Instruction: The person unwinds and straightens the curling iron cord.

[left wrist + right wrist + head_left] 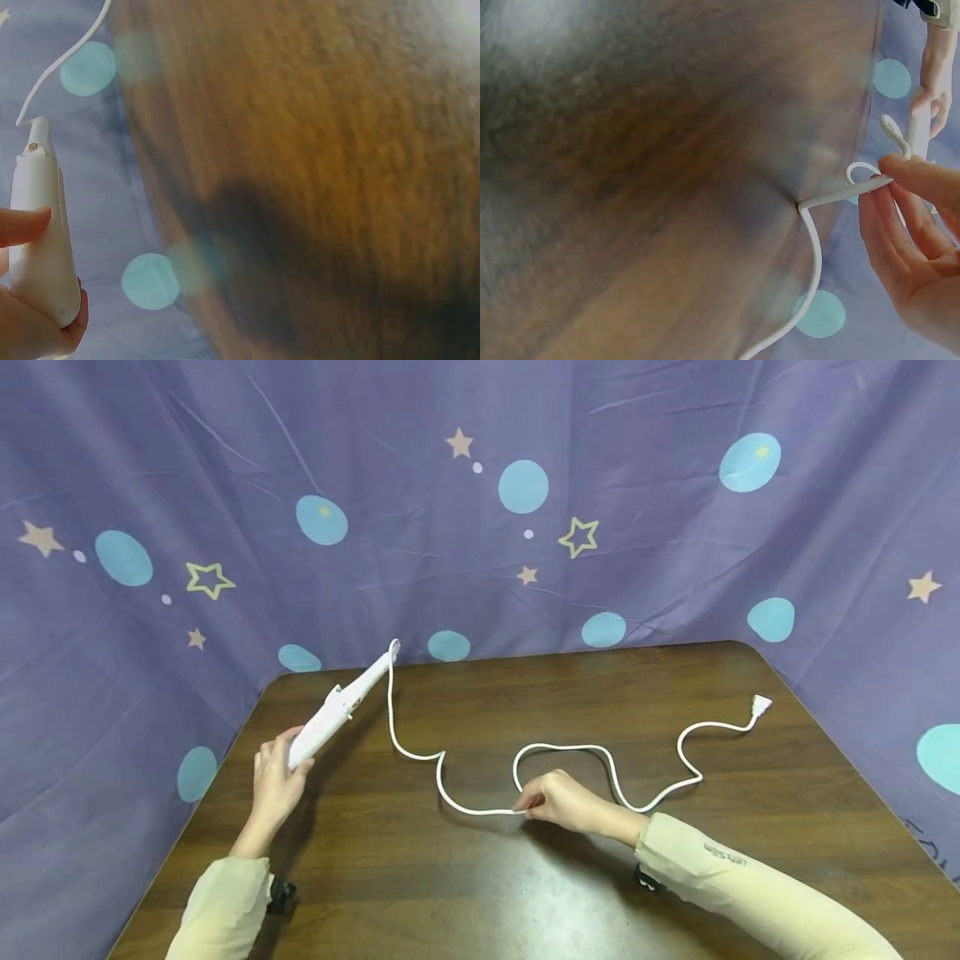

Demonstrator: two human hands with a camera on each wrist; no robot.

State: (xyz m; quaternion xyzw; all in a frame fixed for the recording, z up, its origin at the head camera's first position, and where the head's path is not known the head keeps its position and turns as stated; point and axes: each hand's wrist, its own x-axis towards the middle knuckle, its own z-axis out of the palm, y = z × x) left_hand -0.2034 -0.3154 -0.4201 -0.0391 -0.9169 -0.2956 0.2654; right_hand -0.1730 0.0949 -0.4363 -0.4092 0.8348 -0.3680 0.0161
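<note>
My left hand grips the thick end of a white hair-styling iron, which slants up and away over the table's left side. From its narrow far end a white cord hangs down to the tabletop. My right hand pinches the cord near the middle of the table, between thumb and fingertips. In the left wrist view the thumb lies across the iron's body. The right wrist view has the cord bending down from the pinching fingers.
Past my right hand the cord winds over the brown wooden table to a white plug near the right edge. A purple curtain with stars and blue dots hangs behind and beside the table.
</note>
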